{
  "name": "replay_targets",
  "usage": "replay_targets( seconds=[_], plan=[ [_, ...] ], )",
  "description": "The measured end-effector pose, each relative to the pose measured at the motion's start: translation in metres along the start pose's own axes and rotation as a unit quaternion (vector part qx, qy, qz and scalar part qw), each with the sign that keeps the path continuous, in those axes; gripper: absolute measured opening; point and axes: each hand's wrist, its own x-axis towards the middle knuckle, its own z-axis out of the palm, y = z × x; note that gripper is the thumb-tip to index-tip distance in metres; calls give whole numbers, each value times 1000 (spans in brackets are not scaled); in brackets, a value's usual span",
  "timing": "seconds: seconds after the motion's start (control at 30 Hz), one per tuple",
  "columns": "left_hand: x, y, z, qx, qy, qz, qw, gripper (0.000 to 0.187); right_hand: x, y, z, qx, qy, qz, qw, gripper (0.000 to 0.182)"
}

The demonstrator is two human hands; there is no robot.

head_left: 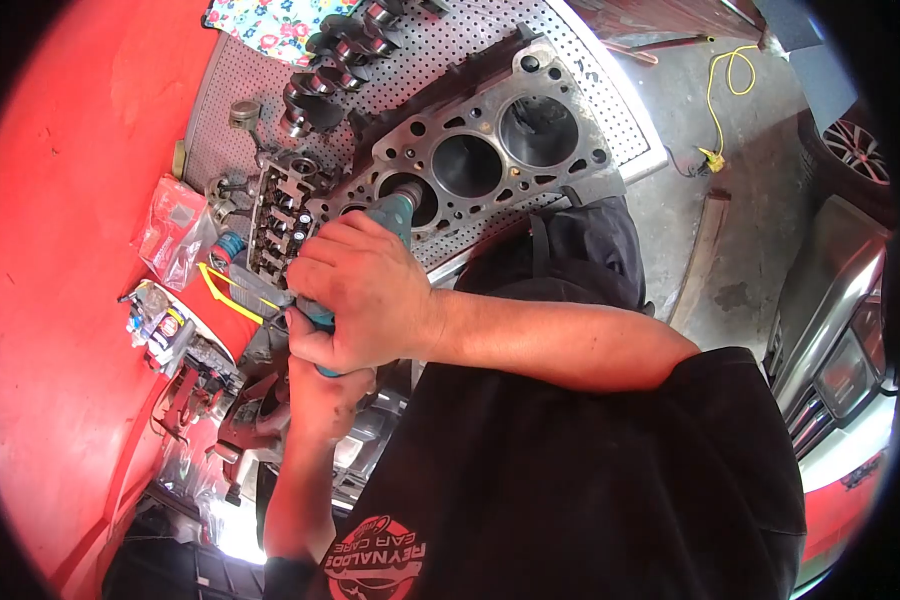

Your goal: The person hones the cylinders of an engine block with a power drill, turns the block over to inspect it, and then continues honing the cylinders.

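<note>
A teal power drill (395, 215) is held in both my hands, its metal front end reaching into a bore of the engine block (482, 118). My right hand (365, 285) lies over the drill's rear body, fingers wrapped round it. Below it, my left hand (325, 395) is closed around the lower handle, partly hidden by the right hand. Whatever is fitted to the drill's tip is out of sight inside the bore. Beside the block's left end stands a cylinder head (278, 220) with its valve gear showing.
A crankshaft (345, 65) and a piston with its rod (244, 116) lie on the perforated metal table (240, 75). A black bag-like item (590, 250) is against the block's near side. A yellow cord (712, 100) and a wooden plank (703, 250) lie on the floor, near a car (840, 340).
</note>
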Motion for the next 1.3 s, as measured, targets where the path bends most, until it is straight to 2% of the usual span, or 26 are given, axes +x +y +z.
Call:
replay_targets(
  seconds=[0.17,0.37,0.7,1.0,1.1,1.2,1.3],
  plan=[
    [-15,-1,-11,16,0,-24,1000,54,2,-15,3,8,-8,2,1000,25],
    [-18,6,0,41,73,62,995,59,2,-26,4,16,-27,-3,1000,28],
    [-26,4,-11,40,64,38,996,60,6,-41,3,29,-30,-4,999,30],
    [-15,-3,-3,29,60,36,997,61,2,-21,5,19,-32,-1,999,28],
    [-10,-7,-6,89,30,60,994,59,2,-15,4,17,-35,3,999,27],
    [-10,-5,-8,-5,12,-38,999,58,2,-10,4,16,-33,1,999,26],
    [-7,-6,-5,-25,12,-40,999,54,1,-4,2,15,-37,1,999,24]
  ],
)
